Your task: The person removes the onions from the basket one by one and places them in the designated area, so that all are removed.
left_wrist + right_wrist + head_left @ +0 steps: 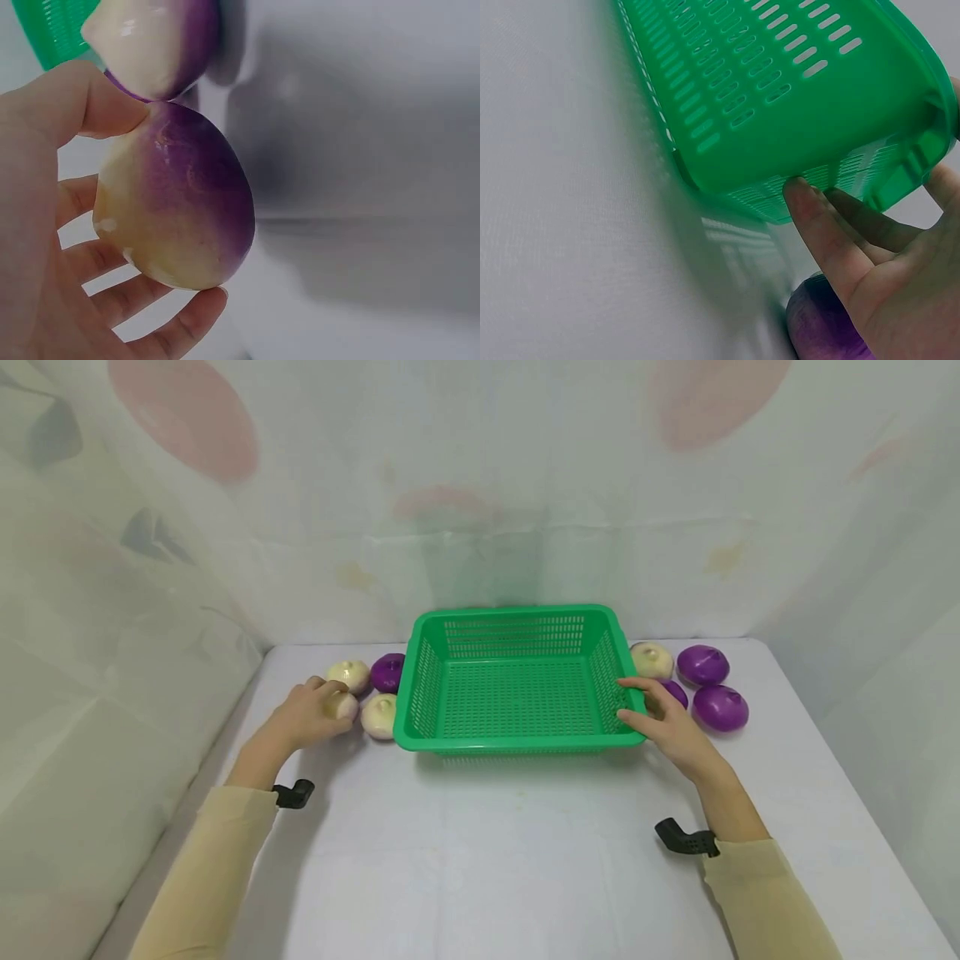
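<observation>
My left hand grips a cream and purple turnip, with the thumb on one side and the fingers around the other. In the left wrist view another turnip lies just past the thumb. My right hand holds the right wall of a green plastic basket, thumb and a finger over its rim. From the right wrist view, other fingers press on the basket's outside. Nothing lies in the basket. Under that hand a purple turnip is partly hidden.
Left of the basket are more turnips: a pale one, a purple one and another pale one. To its right sit a pale turnip and purple ones. A white cloth covers the table; pale curtains surround it.
</observation>
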Demonstrator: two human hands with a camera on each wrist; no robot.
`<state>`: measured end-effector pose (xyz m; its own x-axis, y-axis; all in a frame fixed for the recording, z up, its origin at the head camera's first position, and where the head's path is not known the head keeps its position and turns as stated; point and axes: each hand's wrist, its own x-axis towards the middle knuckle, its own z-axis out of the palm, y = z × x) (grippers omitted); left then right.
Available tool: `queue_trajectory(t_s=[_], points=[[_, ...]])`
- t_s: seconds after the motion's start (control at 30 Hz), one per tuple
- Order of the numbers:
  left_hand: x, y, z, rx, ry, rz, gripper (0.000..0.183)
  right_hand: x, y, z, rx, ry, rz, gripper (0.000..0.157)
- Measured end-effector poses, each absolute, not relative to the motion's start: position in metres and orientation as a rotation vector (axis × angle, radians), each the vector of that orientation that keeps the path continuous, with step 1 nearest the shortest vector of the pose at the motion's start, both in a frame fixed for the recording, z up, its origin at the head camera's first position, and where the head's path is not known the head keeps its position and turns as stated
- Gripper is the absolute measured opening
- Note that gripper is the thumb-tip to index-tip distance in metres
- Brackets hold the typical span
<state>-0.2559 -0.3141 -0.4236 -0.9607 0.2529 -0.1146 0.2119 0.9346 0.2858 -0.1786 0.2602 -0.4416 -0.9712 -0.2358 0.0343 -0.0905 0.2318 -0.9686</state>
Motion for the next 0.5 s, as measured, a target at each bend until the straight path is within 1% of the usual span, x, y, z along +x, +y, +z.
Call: queue_trajectory(t_s=[0.5], points=[[-0.2519,-0.3152,-0.4334,0.38,2.927,0.44,0.062,-0.1779,0.2589,-0.4401,-0.311,2.362,-1.853,0.056]])
